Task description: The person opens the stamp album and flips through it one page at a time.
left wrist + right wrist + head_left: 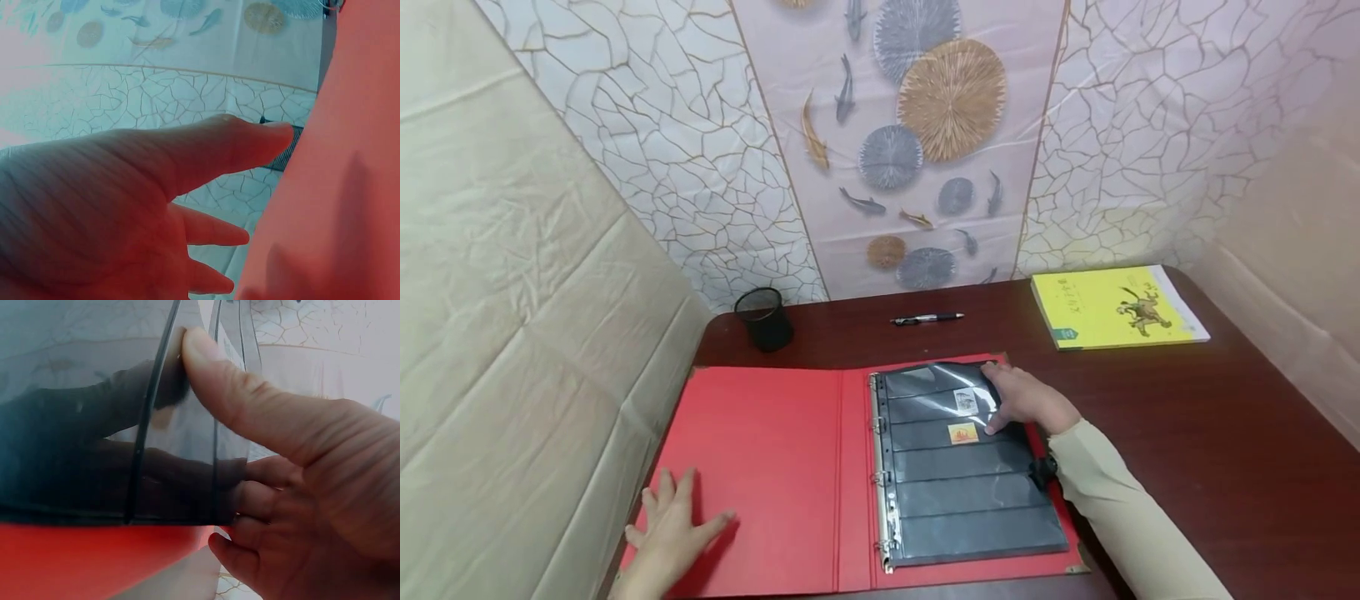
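Observation:
A red ring binder (pixel 760 467) lies spread open on the dark table. On its right side are black stamp album pages (pixel 977 496) with clear pocket strips, held by metal rings. Two stamps show in the upper pockets: a grey-white stamp (pixel 966 402) and, below it, an orange-yellow stamp (pixel 962 433). My right hand (pixel 1026 398) grips the page at its upper right edge, thumb (pixel 206 353) on top and fingers around the edge. Over the left inside cover is my left hand (pixel 668 527), fingers spread, holding nothing; whether it touches the cover I cannot tell.
Behind the binder lie a black mesh pen cup (pixel 765 321) at the left and a pen (pixel 927 318) near the middle. A yellow book (pixel 1116 308) lies at the back right. Cloth-covered walls border the table (pixel 1240 442) at the left, back and right.

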Demonstrator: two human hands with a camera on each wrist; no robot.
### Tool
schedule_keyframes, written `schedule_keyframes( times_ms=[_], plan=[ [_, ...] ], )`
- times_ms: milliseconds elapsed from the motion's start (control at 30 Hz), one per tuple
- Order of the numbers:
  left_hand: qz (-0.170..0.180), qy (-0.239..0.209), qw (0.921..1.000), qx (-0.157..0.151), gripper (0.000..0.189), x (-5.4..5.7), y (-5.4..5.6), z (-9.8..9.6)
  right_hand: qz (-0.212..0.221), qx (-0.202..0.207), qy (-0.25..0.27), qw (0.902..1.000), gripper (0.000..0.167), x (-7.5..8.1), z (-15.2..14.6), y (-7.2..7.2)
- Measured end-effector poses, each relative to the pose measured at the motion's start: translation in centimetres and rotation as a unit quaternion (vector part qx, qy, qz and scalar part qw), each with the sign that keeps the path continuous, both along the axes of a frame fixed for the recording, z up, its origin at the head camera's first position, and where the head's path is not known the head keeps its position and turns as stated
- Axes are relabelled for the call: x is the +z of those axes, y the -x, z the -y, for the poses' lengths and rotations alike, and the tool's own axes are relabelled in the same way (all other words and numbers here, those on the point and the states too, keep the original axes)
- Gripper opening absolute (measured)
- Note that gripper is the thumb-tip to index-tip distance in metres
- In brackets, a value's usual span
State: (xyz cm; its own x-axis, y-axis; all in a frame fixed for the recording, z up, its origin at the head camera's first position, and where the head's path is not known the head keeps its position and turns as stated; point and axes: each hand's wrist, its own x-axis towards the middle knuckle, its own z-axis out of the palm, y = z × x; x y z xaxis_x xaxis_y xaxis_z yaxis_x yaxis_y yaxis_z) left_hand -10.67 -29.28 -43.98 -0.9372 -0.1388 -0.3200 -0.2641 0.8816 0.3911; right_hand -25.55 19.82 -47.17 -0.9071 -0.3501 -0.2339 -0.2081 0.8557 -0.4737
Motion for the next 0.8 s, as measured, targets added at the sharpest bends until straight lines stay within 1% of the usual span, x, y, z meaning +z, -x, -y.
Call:
schedule_keyframes(
  times_ms=[67, 200, 300, 367, 467, 533, 600, 667, 800],
  plan=[
    [0.000, -0.014, 0.9999, -0.001, 0.100, 0.1, 0.3, -0.3, 0.003, 0.000, -0.001, 1.0000, 0.100, 0.0, 0.1, 0.0],
    [-0.013, -0.047, 0.9987, -0.011, 0.101, 0.0, 0.7, -1.3, 0.020, -0.005, -0.001, 0.9998, 0.099, 0.0, 0.1, -0.1],
    [-0.025, -0.065, 0.9974, -0.017, 0.099, -0.6, 0.7, -2.1, 0.023, -0.004, -0.001, 0.9997, 0.097, -0.2, 0.1, -0.3],
    [-0.032, -0.071, 0.9968, -0.021, 0.097, -1.2, 0.5, -2.7, 0.020, -0.001, -0.006, 0.9998, 0.096, -0.2, 0.1, -0.4],
    [-0.045, -0.081, 0.9951, -0.035, 0.093, -2.1, 0.2, -3.8, 0.019, -0.004, -0.013, 0.9997, 0.094, -0.1, 0.2, -0.7],
    [-0.055, -0.086, 0.9935, -0.051, 0.089, -2.6, 0.0, -4.5, 0.016, -0.006, -0.018, 0.9997, 0.093, -0.1, 0.3, -1.1],
    [-0.069, -0.091, 0.9913, -0.066, 0.085, -2.9, -0.1, -5.1, 0.015, -0.009, -0.013, 0.9998, 0.092, 0.0, 0.4, -1.4],
    [-0.083, -0.092, 0.9895, -0.074, 0.080, -3.0, -0.1, -5.4, 0.011, -0.008, -0.005, 0.9999, 0.091, 0.0, 0.5, -1.6],
    [-0.100, -0.093, 0.9875, -0.080, 0.071, -3.2, 0.4, -6.2, -0.001, -0.014, 0.005, 0.9999, 0.090, 0.1, 0.5, -1.8]
  ],
)
